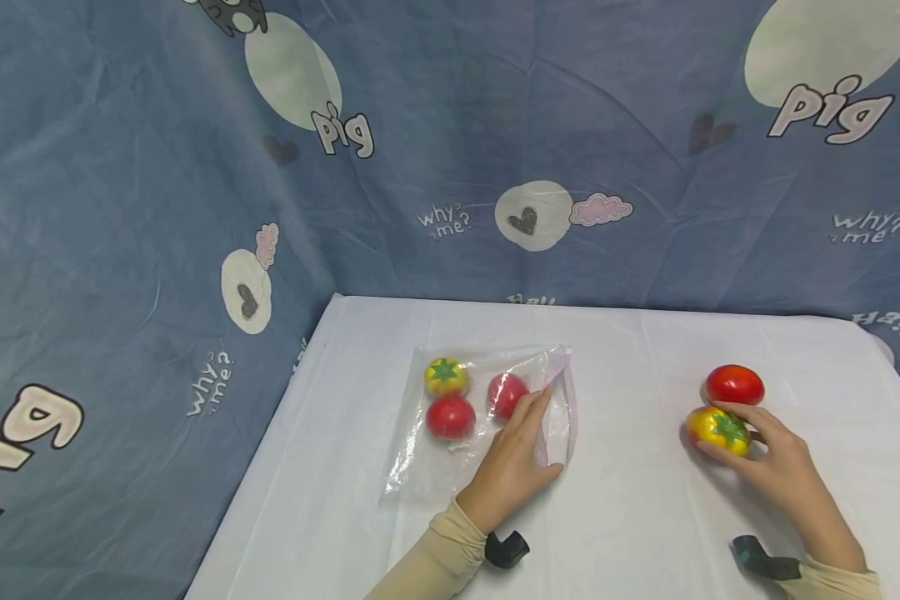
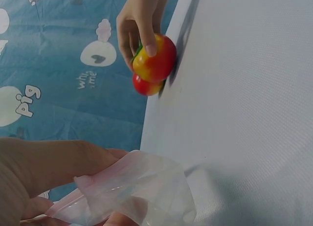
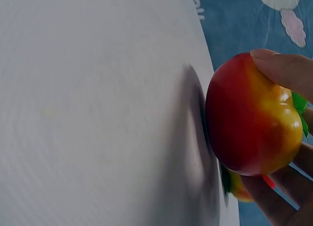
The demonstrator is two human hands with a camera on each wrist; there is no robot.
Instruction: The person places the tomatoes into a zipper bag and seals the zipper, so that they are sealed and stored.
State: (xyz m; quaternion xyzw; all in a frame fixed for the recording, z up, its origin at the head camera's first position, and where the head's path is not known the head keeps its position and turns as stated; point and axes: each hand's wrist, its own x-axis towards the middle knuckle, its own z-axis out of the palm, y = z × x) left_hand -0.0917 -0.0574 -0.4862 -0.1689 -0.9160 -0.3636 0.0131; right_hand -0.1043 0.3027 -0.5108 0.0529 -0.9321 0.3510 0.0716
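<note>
A clear zip-top plastic bag [image 1: 412,475] lies on the table with two red tomatoes [image 1: 451,417] and a yellow one with a green star-shaped top [image 1: 446,377] inside. My left hand [image 1: 512,467] holds the bag at its mouth, where the film bulges between thumb and fingers in the left wrist view. Farther right, my right hand [image 1: 776,454] grips a yellow-and-red tomato [image 3: 254,118] with a green top, thumb on one side and fingers on the other. Just behind it sits another red tomato [image 1: 734,385], partly covered in the right wrist view.
A white cloth covers the table [image 1: 622,517]. Blue printed fabric [image 1: 435,108] hangs behind it and along the left side. Black wrist-worn pieces [image 1: 507,550] show at both sleeves.
</note>
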